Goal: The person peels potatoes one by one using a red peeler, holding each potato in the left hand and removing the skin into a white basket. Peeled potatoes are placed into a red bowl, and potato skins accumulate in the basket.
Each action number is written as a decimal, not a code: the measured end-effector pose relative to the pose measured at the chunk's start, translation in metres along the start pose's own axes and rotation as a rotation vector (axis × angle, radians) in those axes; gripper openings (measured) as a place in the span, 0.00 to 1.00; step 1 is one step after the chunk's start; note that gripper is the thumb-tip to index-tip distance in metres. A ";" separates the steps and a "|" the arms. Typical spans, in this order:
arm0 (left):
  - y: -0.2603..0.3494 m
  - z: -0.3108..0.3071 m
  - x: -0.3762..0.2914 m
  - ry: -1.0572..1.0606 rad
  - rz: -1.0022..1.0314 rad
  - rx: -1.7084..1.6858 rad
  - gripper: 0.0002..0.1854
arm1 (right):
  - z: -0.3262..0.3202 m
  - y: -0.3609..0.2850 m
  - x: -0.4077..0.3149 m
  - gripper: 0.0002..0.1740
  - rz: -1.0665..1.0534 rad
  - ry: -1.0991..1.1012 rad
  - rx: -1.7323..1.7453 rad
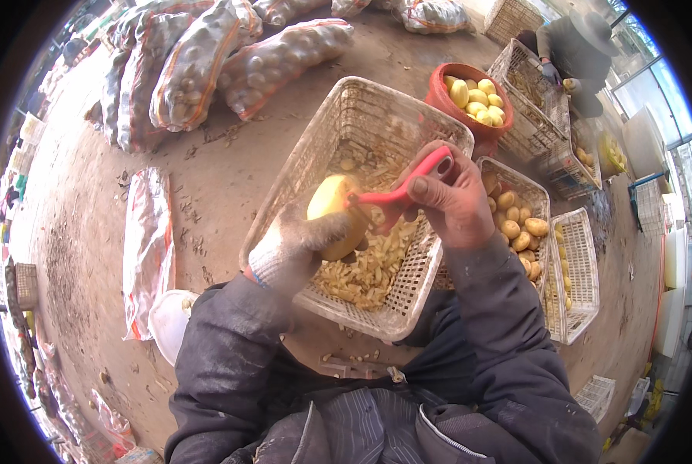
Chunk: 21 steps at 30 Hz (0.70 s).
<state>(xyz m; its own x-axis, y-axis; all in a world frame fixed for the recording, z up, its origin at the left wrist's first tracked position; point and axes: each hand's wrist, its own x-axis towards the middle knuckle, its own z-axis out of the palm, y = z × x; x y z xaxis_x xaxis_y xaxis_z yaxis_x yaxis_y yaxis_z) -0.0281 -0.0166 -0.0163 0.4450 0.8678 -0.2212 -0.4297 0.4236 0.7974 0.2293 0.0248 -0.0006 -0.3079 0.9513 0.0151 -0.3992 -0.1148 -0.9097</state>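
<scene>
My left hand (pixel 299 243), in a dirty white knit glove, grips a mostly peeled yellow potato (pixel 334 203). In my bare right hand (pixel 459 197) is a red-handled peeler (pixel 401 191), its head against the potato's right side. Both hands are above a large white plastic crate (pixel 433 278) that slants across the view. Potato peelings (pixel 363 278) cover much of the crate's floor. To the right, unpeeled potatoes (pixel 520 220) fill part of another crate. Peeled potatoes (pixel 476 98) lie in a red tub (pixel 439 87) beyond my right hand.
Full mesh sacks (pixel 195 64) lie at the upper left. An empty sack (pixel 149 243) and a white bucket (pixel 169 322) are left of me. A narrow crate (pixel 581 278) stands right of the potatoes. Another person (pixel 578 52) works beside stacked crates (pixel 526 104) at the upper right.
</scene>
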 end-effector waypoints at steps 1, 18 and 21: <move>0.003 0.001 0.000 -0.017 -0.016 0.061 0.37 | -0.006 -0.001 0.002 0.16 0.024 -0.002 0.016; 0.009 0.009 -0.001 0.020 -0.056 0.283 0.43 | 0.010 -0.007 -0.002 0.14 0.033 -0.108 -0.062; 0.013 0.014 -0.002 0.021 -0.099 0.288 0.44 | -0.008 -0.004 0.002 0.14 0.102 -0.058 0.032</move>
<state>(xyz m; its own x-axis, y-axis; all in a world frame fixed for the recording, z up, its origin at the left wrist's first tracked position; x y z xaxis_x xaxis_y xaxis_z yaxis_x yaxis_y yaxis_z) -0.0236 -0.0170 0.0021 0.4557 0.8325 -0.3151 -0.1433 0.4179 0.8971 0.2371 0.0297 0.0001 -0.3974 0.9162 -0.0520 -0.3906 -0.2201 -0.8939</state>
